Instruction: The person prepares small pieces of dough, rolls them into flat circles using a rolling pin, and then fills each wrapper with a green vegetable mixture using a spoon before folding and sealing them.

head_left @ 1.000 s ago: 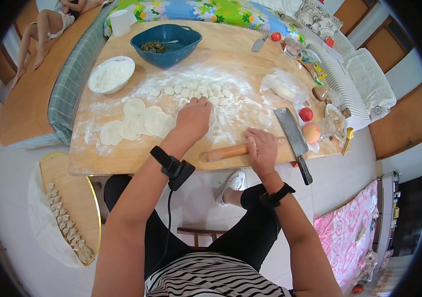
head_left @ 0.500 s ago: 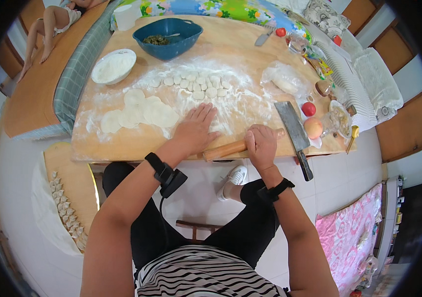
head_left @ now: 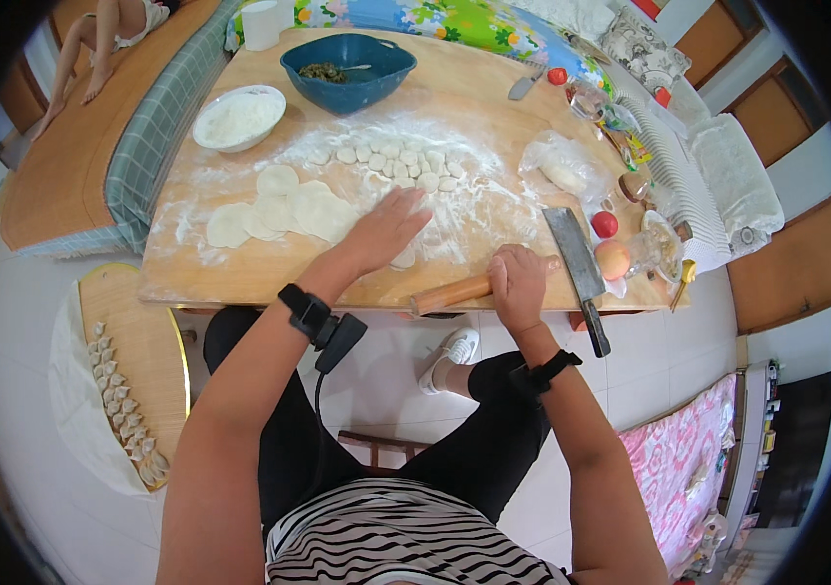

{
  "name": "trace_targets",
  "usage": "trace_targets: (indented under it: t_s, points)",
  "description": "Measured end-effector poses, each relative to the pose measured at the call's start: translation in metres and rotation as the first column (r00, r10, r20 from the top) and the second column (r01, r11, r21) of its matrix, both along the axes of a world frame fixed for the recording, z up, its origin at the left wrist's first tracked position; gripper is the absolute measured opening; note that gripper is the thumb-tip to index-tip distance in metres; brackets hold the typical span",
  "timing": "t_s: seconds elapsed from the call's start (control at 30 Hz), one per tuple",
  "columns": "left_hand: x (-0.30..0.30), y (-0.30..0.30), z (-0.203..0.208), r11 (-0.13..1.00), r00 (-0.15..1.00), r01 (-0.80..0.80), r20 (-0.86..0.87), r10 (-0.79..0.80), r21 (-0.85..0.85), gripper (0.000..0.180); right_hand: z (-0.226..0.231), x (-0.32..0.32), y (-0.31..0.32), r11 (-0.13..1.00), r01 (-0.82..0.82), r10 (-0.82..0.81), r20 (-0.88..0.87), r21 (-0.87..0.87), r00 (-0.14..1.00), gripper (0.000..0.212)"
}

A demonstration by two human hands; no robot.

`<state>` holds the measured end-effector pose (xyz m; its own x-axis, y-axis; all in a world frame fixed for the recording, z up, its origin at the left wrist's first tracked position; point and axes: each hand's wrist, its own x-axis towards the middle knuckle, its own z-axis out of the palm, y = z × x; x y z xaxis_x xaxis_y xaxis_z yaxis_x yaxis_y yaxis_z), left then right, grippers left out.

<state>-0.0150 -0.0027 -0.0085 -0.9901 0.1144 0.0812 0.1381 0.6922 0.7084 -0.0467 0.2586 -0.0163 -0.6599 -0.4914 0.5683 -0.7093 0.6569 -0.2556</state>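
Near the close edge of the worktop (head_left: pixel 250 278), my right fingers (head_left: pixel 516 277) are clenched round the rolling pin (head_left: pixel 449 294); my left hand (head_left: pixel 391 232), its fingers released and outstretched, lies just beside a dough disc (head_left: pixel 404 259); to its left, overlapping thin dough rounds (head_left: pixel 313 213); beyond, small dough pieces (head_left: pixel 408 157) clustered in flour (head_left: pixel 474 156); farthest, a blue bowl (head_left: pixel 367 96)

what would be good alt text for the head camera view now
A person's right hand grips a wooden rolling pin at a floured table, while the left hand is open, palm down, beside flat dough rounds. Small dough pieces, a white bowl and a blue bowl sit farther back, with a cleaver at right.
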Motion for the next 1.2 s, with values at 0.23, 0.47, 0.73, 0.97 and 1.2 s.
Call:
trace_targets:
  t_s: [0.23,0.47,0.73,0.97,1.2]
  points:
    - [0.030,0.000,0.018,0.968,0.995,-0.072,-0.079,0.055,-0.240,0.018,0.005,0.014,-0.019,0.998,-0.046,0.044,0.057,0.031,0.997,0.015]
    - [0.019,0.012,0.009,0.996,0.995,0.068,0.071,-0.063,-0.057,0.015,0.011,0.016,-0.054,0.968,0.010,-0.018,0.027,0.250,0.999,0.045]
    - [0.008,0.012,0.015,0.993,0.993,-0.025,0.110,0.038,-0.117,0.015,0.012,-0.020,-0.082,0.952,0.045,-0.072,0.076,0.302,0.995,0.050]
    - [0.012,0.003,0.003,0.973,0.995,-0.060,0.096,0.040,0.222,0.015,0.017,0.028,-0.044,0.963,-0.047,0.016,0.117,0.264,0.993,0.043]
    - [0.013,0.006,0.029,0.991,0.978,-0.018,0.205,0.045,-0.131,0.015,0.014,-0.022,-0.088,0.953,0.050,-0.083,0.102,0.298,0.991,0.046]
